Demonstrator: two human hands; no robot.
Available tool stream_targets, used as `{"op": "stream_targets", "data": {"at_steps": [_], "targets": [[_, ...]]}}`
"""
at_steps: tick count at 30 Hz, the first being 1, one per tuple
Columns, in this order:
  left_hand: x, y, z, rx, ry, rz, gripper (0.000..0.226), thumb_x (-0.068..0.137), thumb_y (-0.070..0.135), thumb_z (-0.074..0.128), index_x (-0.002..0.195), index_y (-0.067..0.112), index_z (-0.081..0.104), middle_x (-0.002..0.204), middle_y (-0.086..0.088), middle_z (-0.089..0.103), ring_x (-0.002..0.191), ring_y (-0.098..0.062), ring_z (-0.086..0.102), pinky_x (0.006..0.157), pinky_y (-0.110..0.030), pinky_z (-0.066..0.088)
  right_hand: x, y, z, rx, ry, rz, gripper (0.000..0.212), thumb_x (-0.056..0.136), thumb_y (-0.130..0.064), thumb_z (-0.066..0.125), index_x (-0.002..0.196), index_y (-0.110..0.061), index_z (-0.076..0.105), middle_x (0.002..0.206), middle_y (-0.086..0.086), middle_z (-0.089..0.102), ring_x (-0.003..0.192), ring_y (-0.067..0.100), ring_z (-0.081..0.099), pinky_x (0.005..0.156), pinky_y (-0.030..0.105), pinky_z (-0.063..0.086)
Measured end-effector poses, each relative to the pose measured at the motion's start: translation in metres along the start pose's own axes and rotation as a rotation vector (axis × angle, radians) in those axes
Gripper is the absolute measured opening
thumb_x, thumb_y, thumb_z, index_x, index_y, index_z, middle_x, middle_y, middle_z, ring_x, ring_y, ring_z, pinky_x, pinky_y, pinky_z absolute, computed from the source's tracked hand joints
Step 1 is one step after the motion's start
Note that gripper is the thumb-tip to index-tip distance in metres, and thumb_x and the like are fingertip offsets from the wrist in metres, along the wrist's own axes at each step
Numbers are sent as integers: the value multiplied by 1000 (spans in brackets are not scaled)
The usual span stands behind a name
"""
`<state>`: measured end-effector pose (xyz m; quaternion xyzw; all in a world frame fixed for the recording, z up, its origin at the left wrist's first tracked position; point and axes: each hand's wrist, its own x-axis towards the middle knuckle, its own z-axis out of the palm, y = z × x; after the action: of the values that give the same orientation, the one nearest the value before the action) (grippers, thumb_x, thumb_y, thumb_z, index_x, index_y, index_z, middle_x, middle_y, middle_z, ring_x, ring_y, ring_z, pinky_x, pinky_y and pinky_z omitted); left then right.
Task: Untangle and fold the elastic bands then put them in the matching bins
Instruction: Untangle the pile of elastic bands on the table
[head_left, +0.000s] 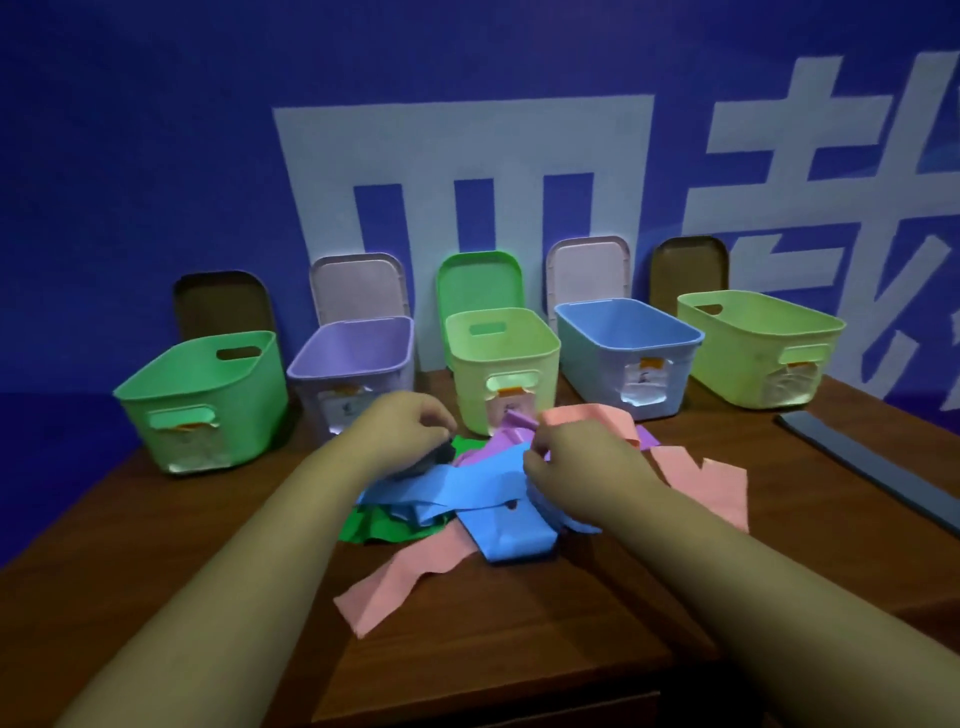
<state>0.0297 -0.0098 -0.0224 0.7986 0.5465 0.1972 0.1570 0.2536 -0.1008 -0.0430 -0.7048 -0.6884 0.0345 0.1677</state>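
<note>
Band tangle (483, 499) mid-table on the wooden table (519, 654): blue band (467, 483) on top, purple band (506, 435) at its 12 o'clock, green band (374, 526) poking out at 8, pink band (384, 587) trailing to 7 and also out at 3.

Left hand (400, 431) at the tangle's 10 o'clock, fingers curled round a dark grey band (434, 458). Right hand (576, 457) at 2 o'clock, thumb and fingers pinched into the tangle where purple meets blue; which band it has, can't tell.

Five open bins in an arc behind it: green bin (202, 395) at 10, purple bin (353, 358) at 11, yellow-green bin (498, 353) at 12, blue bin (628, 345) at 1, second yellow-green bin (758, 338) at 2. Lids (478, 283) lean on the wall behind them.

Flat grey band (872, 467) at the table's 3 o'clock edge, well apart from the tangle.
</note>
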Motion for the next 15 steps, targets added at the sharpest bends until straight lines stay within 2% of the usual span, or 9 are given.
{"op": "stream_targets", "data": {"at_steps": [2,4,7,9,12,15], "targets": [[-2,-14,2,2,2,-43,20,96,25,73,116,27,78,118,7,76,105,-13,66,94,-29,53,8,-15,10,40,0,-61,28,103,-39,50,105,-24,73,98,6,72,83,26,66,65,33,51],[-2,-23,8,22,25,-70,33,93,38,79,122,23,74,121,5,73,107,-16,65,94,-33,55,15,-28,20,62,19,-103,27,101,-40,49,106,-28,73,99,2,73,84,25,67,71,37,58],[2,-32,23,58,50,-125,51,85,58,81,115,19,71,113,1,68,103,-20,65,93,-40,58,29,-39,33,64,82,-135,27,104,-39,49,112,-29,72,103,-1,73,85,23,63,69,35,52],[6,-39,34,32,70,-176,50,84,56,83,113,17,70,113,-3,67,102,-21,65,92,-38,57,38,-39,43,91,83,-144,26,105,-39,49,112,-29,72,103,-4,72,85,20,62,66,32,45],[11,-46,40,-39,109,-230,46,86,44,84,120,17,69,120,-3,67,105,-21,64,90,-29,51,43,-31,62,184,45,-161,22,104,-41,52,108,-31,71,98,-8,70,85,16,63,68,34,51],[16,-47,42,-17,138,-251,48,85,44,84,121,17,68,120,-4,63,106,-23,64,91,-34,55,44,-24,73,285,43,-154,16,104,-39,55,109,-32,69,98,-13,65,86,10,61,72,35,53]]}}
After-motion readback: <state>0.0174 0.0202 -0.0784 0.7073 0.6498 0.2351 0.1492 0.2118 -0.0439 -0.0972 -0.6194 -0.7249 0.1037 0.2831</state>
